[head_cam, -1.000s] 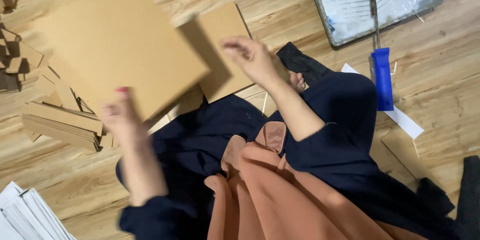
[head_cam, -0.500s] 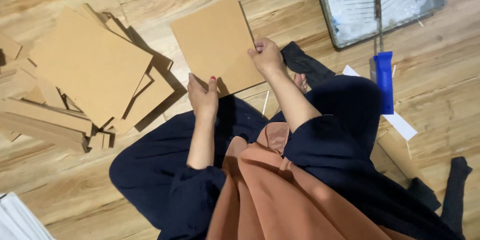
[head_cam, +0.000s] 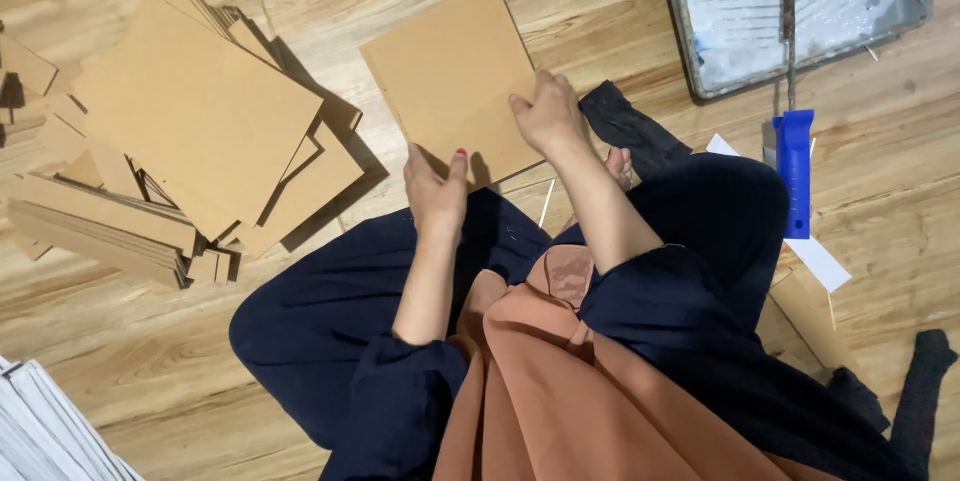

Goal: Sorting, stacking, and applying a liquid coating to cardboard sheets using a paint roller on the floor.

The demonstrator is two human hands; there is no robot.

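Top centre of the frame, a single brown cardboard sheet (head_cam: 450,76) lies flat on the wooden floor (head_cam: 620,21), and both hands are on its near edge. The left hand (head_cam: 435,191) sits at the sheet's lower left corner, thumb up and fingers curled under the edge, pinching the board. The right hand (head_cam: 548,116) presses on the lower right edge, fingers bent down onto the cardboard and gripping it there. Over at the left of the frame there's a loose stack of cardboard sheets (head_cam: 200,121), fanned out and overlapping, with a bundle of narrower cardboard strips (head_cam: 100,231) lying just below and against it. The single sheet is apart from that stack, a strip of bare floor between them. Upper right, a paint tray (head_cam: 900,11) smeared with white sits on the floor, and a roller with a blue handle (head_cam: 795,171) runs from the tray down toward the middle right. A white strip of paper (head_cam: 815,251) lies under the handle's lower end. In the bottom left corner, a stack of white sheets (head_cam: 45,431) pokes into view. The person sits on the floor in dark blue clothing (head_cam: 330,311) with a rust-coloured cloth (head_cam: 560,391) hanging down the middle, filling the lower centre.
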